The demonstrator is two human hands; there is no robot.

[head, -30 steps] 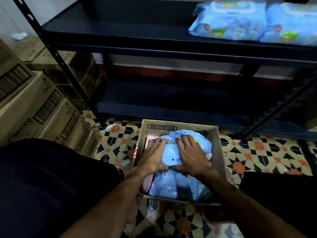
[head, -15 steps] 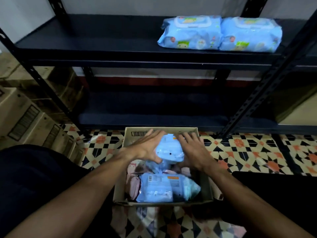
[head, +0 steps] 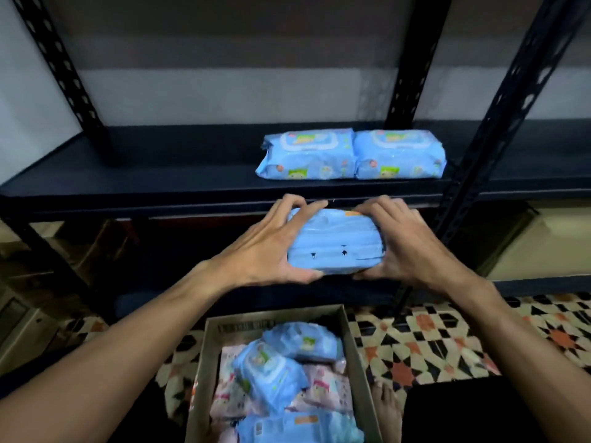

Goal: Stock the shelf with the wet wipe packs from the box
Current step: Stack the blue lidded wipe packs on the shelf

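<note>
- You are holding a soft light-blue plastic wet wipe pack (head: pixel 335 244) in the air between both hands. It is hanging just in front of the front edge of the black metal shelf (head: pixel 160 177), above the box.
- Your left hand (head: pixel 268 247) is clamping the pack's left end, with the fingers curling over the top and the thumb underneath.
- Your right hand (head: pixel 409 247) is gripping the right end the same way.
- Two more blue packs with white flip lids are lying flat toward the right of the shelf. The left shelf pack (head: pixel 308 155) and the right shelf pack (head: pixel 399 155) are touching side by side.
- The open brown cardboard box (head: pixel 356 362) is sitting on the patterned tile floor (head: pixel 447 340) below your hands.
- Jumbled blue packs (head: pixel 271 378) are lying over pink packs (head: pixel 323 388) inside it.
- A bare foot (head: pixel 387 407) is showing just right of the box.
</note>
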